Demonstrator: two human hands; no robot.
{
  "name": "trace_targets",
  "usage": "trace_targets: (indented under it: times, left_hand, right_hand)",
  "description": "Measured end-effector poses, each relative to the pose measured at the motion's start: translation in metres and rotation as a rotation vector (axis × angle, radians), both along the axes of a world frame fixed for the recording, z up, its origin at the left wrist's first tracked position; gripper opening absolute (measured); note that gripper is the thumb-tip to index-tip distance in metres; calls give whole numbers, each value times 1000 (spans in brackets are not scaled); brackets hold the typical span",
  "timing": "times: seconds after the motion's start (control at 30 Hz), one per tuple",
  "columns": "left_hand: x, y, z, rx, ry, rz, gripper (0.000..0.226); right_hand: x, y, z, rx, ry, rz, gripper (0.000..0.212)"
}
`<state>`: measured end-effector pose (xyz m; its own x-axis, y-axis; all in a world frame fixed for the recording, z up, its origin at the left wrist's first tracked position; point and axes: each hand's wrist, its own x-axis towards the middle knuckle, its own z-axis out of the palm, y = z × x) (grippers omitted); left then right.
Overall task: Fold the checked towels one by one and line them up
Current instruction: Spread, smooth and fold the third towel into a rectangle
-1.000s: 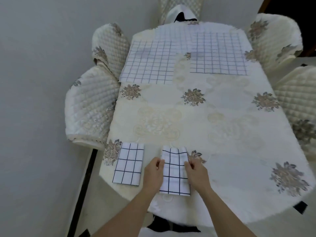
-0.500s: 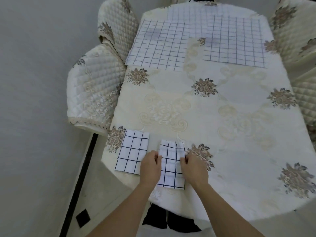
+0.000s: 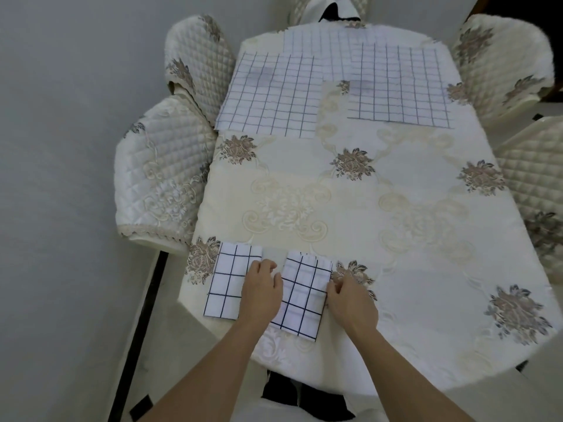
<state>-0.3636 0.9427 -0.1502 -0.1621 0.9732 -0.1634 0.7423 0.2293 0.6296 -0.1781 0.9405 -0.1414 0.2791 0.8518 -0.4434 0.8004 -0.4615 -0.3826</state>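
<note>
Layout on table (image 3: 350, 208), far end to near edge
Far end: unfolded checked towels (image 3: 271, 95) spread flat (overlapping). Near edge: left folded towel (image 3: 227, 284); just beside it, right folded towel (image 3: 304, 293), side edges pinched by curled fingers of left hand (image 3: 262, 292) and right hand (image 3: 350, 300).

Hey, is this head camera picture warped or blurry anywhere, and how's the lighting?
Head view: wide-angle bend curves the table edge and the chairs near the borders; light is soft and even, no glare; the nearest folded towel is crisp, the far towels paler and softer.
</note>
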Motion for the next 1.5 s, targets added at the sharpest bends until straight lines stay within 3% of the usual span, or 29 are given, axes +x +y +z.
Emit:
trace_targets:
  times: [0.2,0.4,0.6,0.77,1.1,1.23,1.5]
  left_hand:
    - [1,39,39,138,120,-182,29]
    - [24,82,101,185,335,-374,52]
    - [41,112,161,375,495,-396,55]
    - [51,127,201,535,506,-405,56]
    - [106,130,223,606,421,-533,61]
    - [155,122,212,614,422,-707,70]
    - [297,56,204,687,327,-1119,59]
  right_hand:
    - [19,29,38,177,-283,316,30]
    - [33,82,103,352,-322,416,39]
    - [45,113,170,516,-369,470,49]
    - [51,120,210,666,-390,484,50]
    - [91,98,225,676,-454,319,51]
    - [136,61,218,624,-508,187,51]
    - [245,-79,213,411,-605,-192,51]
